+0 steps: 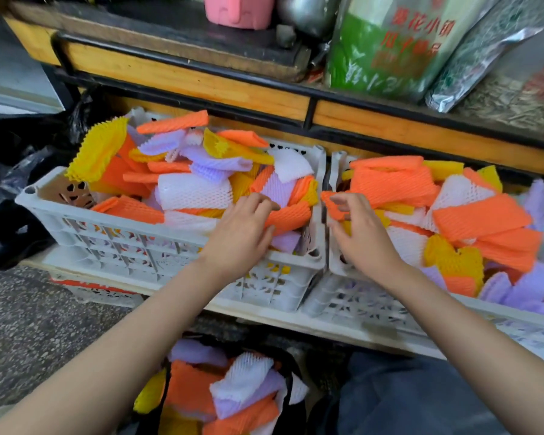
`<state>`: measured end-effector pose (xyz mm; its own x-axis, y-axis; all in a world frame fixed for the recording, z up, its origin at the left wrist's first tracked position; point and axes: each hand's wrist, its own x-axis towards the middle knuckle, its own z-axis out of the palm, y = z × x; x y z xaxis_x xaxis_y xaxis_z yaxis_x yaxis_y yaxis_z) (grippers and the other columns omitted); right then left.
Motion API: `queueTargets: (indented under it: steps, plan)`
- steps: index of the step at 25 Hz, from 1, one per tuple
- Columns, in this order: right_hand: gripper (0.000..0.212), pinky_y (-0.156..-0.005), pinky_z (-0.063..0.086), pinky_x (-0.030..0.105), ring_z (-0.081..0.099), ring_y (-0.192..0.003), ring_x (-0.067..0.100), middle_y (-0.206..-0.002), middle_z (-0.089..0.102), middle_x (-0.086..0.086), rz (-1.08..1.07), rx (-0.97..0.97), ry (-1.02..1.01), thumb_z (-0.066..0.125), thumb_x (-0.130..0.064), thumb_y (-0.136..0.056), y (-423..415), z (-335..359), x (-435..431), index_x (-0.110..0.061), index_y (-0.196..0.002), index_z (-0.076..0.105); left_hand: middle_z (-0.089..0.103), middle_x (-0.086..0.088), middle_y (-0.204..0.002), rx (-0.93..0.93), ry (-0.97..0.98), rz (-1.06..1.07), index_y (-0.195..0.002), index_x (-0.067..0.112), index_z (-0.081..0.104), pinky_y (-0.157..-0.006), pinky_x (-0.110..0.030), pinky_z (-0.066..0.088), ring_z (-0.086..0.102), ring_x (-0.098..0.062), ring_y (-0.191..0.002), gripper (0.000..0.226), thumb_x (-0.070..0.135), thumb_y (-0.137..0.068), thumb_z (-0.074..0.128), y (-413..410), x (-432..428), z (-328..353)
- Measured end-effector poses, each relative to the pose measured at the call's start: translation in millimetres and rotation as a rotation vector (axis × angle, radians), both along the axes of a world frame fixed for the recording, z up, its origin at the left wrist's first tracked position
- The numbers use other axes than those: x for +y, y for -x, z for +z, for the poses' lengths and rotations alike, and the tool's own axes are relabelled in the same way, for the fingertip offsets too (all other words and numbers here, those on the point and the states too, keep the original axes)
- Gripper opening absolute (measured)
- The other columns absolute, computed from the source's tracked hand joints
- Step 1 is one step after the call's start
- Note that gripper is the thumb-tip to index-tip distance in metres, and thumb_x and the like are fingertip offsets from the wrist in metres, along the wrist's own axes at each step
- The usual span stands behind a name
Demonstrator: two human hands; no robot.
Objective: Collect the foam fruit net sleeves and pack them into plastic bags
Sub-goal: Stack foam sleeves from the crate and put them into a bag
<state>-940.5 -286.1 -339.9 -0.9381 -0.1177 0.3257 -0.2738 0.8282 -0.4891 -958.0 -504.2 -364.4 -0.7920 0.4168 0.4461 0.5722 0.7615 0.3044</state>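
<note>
Two white plastic crates stand side by side, both heaped with orange, yellow, white and purple foam net sleeves. My left hand (242, 227) reaches into the right end of the left crate (113, 227) and grips an orange sleeve (291, 216) there. My right hand (358, 230) is over the left end of the right crate (343, 296) and pinches another orange sleeve (332, 204) between thumb and fingers. Below, between my arms, a black plastic bag (291, 400) stands open, holding several mixed-colour sleeves (233, 390).
A wooden counter with black framing (201, 83) runs behind the crates, carrying a pink container (237, 9), a metal pot and green printed bags (390, 45). Black bags (10, 171) lie on the floor at left. My dark trouser leg (405, 400) fills the lower right.
</note>
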Motion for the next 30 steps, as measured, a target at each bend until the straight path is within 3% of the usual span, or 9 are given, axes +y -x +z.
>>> queueTargets:
  steps: [3,7,11,14,17,20,24,26,30]
  plan:
    - [0.049,-0.094,0.028,0.019,0.04,-0.125,0.028,-0.133,0.044,0.016,-0.097,-0.112,-0.109,0.054,0.002,-0.087,35.3,-13.7,29.4,-0.004,-0.133,0.041,0.051,-0.012,-0.124,-0.197,0.039,0.082,-0.128,0.011,0.05,-0.095,-0.045,0.038,0.048,-0.033,-0.114,0.039,0.024,-0.092,0.054,31.8,16.4,-2.3]
    - [0.064,-0.102,0.026,0.027,0.038,-0.129,0.031,-0.138,0.042,0.016,-0.059,-0.232,-0.246,0.066,-0.001,-0.08,59.9,-29.3,51.1,-0.007,-0.137,0.039,0.045,-0.008,-0.138,-0.364,0.207,0.183,-0.139,0.016,0.037,-0.101,-0.038,0.031,0.039,-0.028,-0.127,0.049,0.031,-0.094,0.052,52.3,35.7,-6.3]
    - [0.044,-0.095,0.037,0.037,0.047,-0.12,0.029,-0.13,0.055,0.008,-0.113,-0.138,-0.405,0.063,-0.016,-0.086,73.3,-33.8,52.5,-0.013,-0.128,0.051,0.054,-0.008,-0.13,-0.386,0.269,0.207,-0.132,0.017,0.046,-0.096,-0.035,0.034,0.043,-0.028,-0.123,0.042,0.028,-0.092,0.055,62.3,44.2,-7.8]
    - [0.018,-0.057,0.037,0.035,0.06,-0.084,0.032,-0.089,0.064,0.01,-0.191,0.032,-0.328,0.052,-0.024,-0.094,69.6,-17.4,51.0,-0.008,-0.101,0.059,0.056,-0.013,-0.119,-0.361,0.049,0.228,-0.12,0.01,0.057,-0.086,-0.036,0.041,0.053,-0.032,-0.111,0.03,0.019,-0.092,0.056,64.5,41.9,-4.6]
    - [0.02,-0.046,0.03,0.03,0.056,-0.062,0.03,-0.07,0.058,0.005,-0.233,0.174,-0.181,0.049,-0.027,-0.096,61.2,14.6,47.3,-0.008,-0.097,0.055,0.056,-0.01,-0.094,-0.215,-0.36,0.249,-0.106,0.001,0.054,-0.066,-0.028,0.029,0.055,-0.029,-0.084,0.017,0.008,-0.09,0.055,60.8,36.3,4.7]
    - [0.019,-0.06,0.048,0.041,0.062,-0.074,0.033,-0.082,0.067,0.014,-0.098,0.231,-0.022,0.053,-0.027,-0.095,50.5,40.7,22.0,-0.008,-0.095,0.056,0.053,-0.003,-0.082,-0.172,-0.677,0.281,-0.106,-0.001,0.046,-0.06,-0.024,0.026,0.049,-0.015,-0.07,0.016,0.004,-0.092,0.053,44.7,37.5,19.8]
    - [0.019,-0.072,0.047,0.037,0.062,-0.081,0.022,-0.091,0.066,0.008,0.095,0.17,0.074,0.057,-0.027,-0.092,35.6,50.6,-28.8,-0.008,-0.099,0.057,0.052,0.007,-0.077,-0.203,-0.906,0.228,-0.1,0.012,0.044,-0.062,-0.021,0.035,0.049,0.006,-0.063,0.008,0.009,-0.096,0.05,21.4,35.1,28.6]
    - [0.027,-0.077,0.051,0.026,0.062,-0.088,0.011,-0.11,0.063,0.003,0.215,-0.02,0.213,0.055,-0.026,-0.093,31.6,47.0,-53.7,-0.011,-0.116,0.053,0.053,0.01,-0.08,-0.297,-1.01,0.201,-0.098,0.013,0.047,-0.065,-0.015,0.039,0.049,0.009,-0.066,0.004,0.017,-0.099,0.044,9.0,23.1,31.9]
    - [0.039,-0.082,0.056,0.032,0.061,-0.103,0.012,-0.135,0.046,-0.002,0.405,-0.302,0.415,0.046,-0.02,-0.097,26.8,32.7,-96.3,-0.016,-0.135,0.04,0.055,0.014,-0.086,-0.467,-1.082,0.09,-0.108,0.015,0.048,-0.068,-0.01,0.043,0.052,0.013,-0.071,0.023,0.031,-0.094,0.055,-15.0,-14.3,27.2]
